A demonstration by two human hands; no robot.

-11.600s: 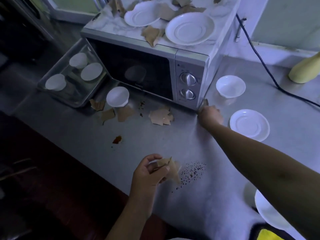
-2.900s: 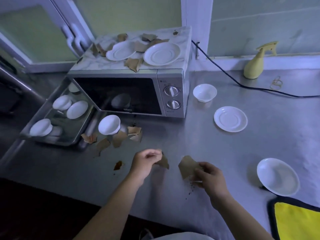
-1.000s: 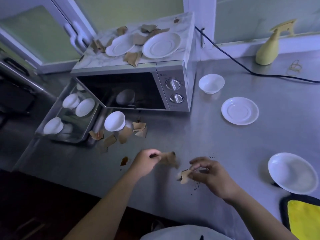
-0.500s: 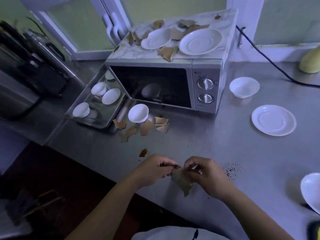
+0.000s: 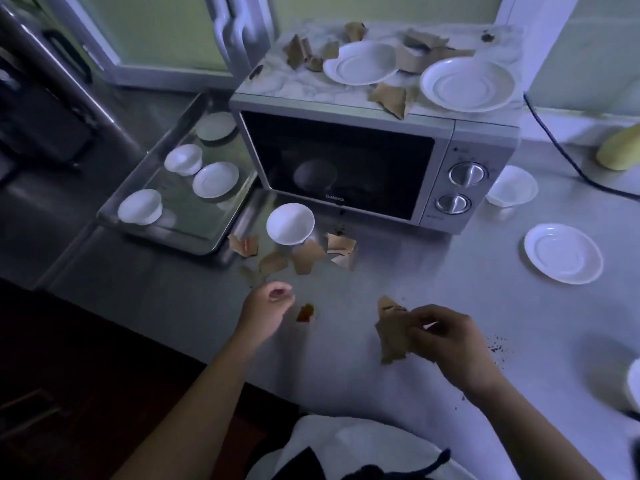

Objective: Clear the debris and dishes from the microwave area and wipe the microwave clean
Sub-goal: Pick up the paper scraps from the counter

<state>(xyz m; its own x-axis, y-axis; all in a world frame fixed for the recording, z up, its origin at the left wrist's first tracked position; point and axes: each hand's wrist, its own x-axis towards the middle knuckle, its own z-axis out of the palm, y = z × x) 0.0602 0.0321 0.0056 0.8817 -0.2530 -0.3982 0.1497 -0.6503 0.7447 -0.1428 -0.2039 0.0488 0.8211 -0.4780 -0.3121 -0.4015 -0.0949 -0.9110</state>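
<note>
A silver microwave point(image 5: 374, 168) stands on the steel counter, its door closed. On its top lie two white saucers point(image 5: 467, 84) among torn brown paper scraps point(image 5: 388, 98). More brown scraps point(image 5: 304, 259) litter the counter in front of it, around a white bowl point(image 5: 290, 223). My right hand point(image 5: 446, 341) grips a bunch of brown paper scraps point(image 5: 391, 332) above the counter's front. My left hand point(image 5: 266, 308) hovers empty with loosely curled fingers, just short of the scraps in front of the microwave.
A steel tray point(image 5: 180, 188) left of the microwave holds several white dishes. Right of the microwave sit a white bowl point(image 5: 512, 190) and a saucer point(image 5: 562, 252). A brown stain point(image 5: 305, 311) and dark crumbs point(image 5: 498, 344) mark the counter. A black cord point(image 5: 568, 157) runs along the back.
My hands came together and all the scraps passed into my right hand. My left hand has let go and moved forward and left toward the scraps near the bowl.
</note>
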